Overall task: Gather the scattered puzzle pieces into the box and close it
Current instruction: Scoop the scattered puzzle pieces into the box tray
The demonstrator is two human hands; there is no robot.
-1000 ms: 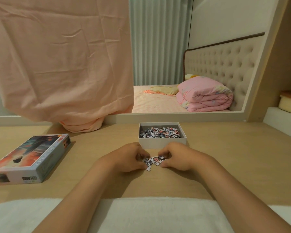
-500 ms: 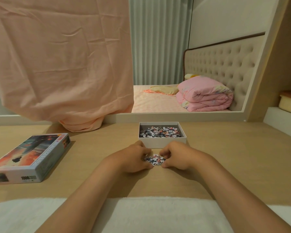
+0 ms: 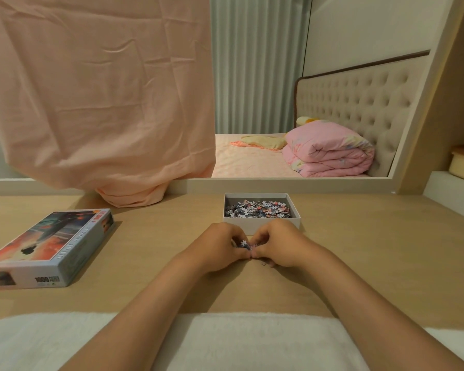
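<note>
On the pale wooden table (image 3: 386, 258), just in front of the open white box (image 3: 295, 222), the person's two hands meet knuckle to knuckle. The left hand (image 3: 220, 246) and the right hand (image 3: 275, 245) both have their fingers curled inward, and together they cup and pinch a small heap of puzzle pieces (image 3: 244, 244), of which only a few dark and pale ones show in the gap between the fingertips. The thumbs touch at the near side of the heap. Whether the heap rests on the table or is lifted off it cannot be told. One stray piece (image 3: 263, 263) lies on the wood just beside the heel of the right hand. The box stands directly behind the hands, its near wall partly hidden by the knuckles, and a layer of loose pieces (image 3: 257, 210) covers its bottom. The printed lid (image 3: 48, 245) lies flat, picture side up, well apart to the left. A white fleecy cloth (image 3: 252, 341) runs along the near edge of the table under the forearms. Behind the table a peach sheet (image 3: 99, 97) hangs down on the left, and on the right a bed carries a folded pink quilt (image 3: 330, 153) against a tufted headboard (image 3: 359, 103).
</note>
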